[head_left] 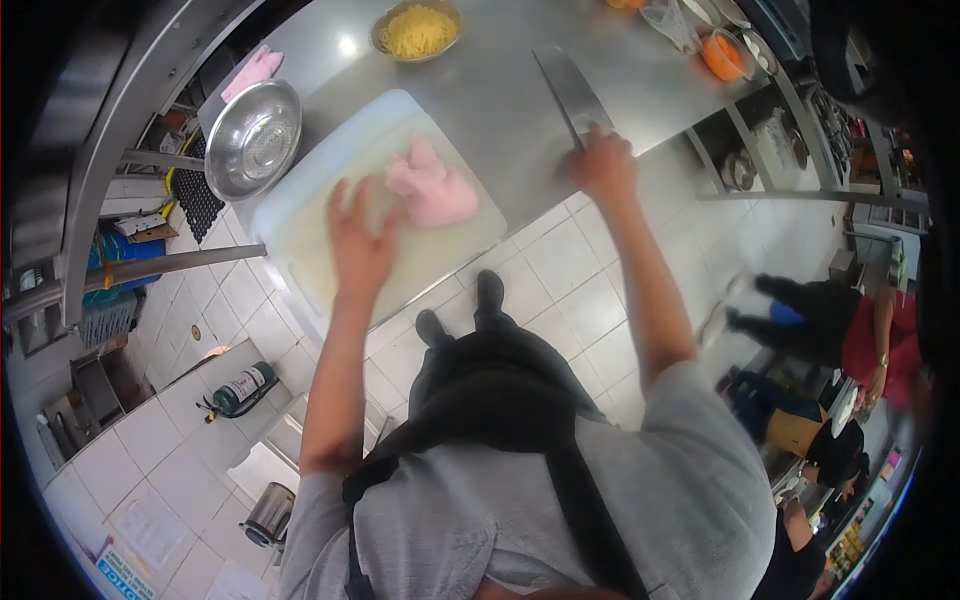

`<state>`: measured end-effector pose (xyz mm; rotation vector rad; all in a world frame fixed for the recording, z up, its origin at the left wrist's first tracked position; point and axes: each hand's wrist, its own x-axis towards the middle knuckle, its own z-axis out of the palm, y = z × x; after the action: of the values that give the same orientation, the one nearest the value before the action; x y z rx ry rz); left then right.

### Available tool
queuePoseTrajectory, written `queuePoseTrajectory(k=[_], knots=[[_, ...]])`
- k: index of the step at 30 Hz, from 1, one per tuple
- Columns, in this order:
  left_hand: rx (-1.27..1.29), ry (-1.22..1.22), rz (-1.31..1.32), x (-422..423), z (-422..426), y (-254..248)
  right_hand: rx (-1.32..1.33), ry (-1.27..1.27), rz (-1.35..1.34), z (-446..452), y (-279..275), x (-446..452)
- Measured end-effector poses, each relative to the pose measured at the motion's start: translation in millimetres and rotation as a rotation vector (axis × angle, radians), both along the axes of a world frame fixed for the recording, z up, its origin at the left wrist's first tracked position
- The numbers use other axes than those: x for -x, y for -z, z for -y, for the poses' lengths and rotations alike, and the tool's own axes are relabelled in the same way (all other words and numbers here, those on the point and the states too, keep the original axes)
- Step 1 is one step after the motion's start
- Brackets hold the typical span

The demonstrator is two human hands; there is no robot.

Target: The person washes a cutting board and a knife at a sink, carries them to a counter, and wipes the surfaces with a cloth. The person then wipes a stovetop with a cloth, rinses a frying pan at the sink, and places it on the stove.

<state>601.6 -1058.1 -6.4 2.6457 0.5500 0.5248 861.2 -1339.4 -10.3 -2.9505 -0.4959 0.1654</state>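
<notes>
Single head-worn camera, wide fisheye, black-edged. Faces forward, steeply down from above the wearer's torso (505, 480), which sits very near at 6 o'clock. Counter (505, 70) at 12, fairly near; left hand (360, 240) at 10, right hand (604, 163) at 1. Other people (875, 335) between 3 and 4, farther off.

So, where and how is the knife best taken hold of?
The knife is probably best gripped by its handle end, coming from the near side, where the right hand is. Its broad blade points toward the far side of the steel table, so this approach should keep fingers behind the edge. The handle itself is hidden under the hand.
</notes>
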Motion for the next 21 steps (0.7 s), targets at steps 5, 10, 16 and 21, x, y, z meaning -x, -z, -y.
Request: queuePoseTrajectory(k=[5, 10, 16, 21], knots=[[0.045, 0.073, -0.227, -65.5, 38.2, 20.9, -0.049, 0.037, -0.027, 17.9, 17.4, -12.9], [0.493, 0.364, 0.297, -111.3, 62.5, -20.7, -0.622, 0.092, -0.169, -7.9, -7.7, 46.0], [1.051, 0.008, 0.145, -180.6, 72.0, 28.5, -1.007, -0.013, -0.457, -18.9, -100.3, 157.2], [2.241, 0.338, 0.361, -143.1, 53.1, -27.6, -1.477, 0.089, -1.129, 0.2, -122.3, 145.6]])
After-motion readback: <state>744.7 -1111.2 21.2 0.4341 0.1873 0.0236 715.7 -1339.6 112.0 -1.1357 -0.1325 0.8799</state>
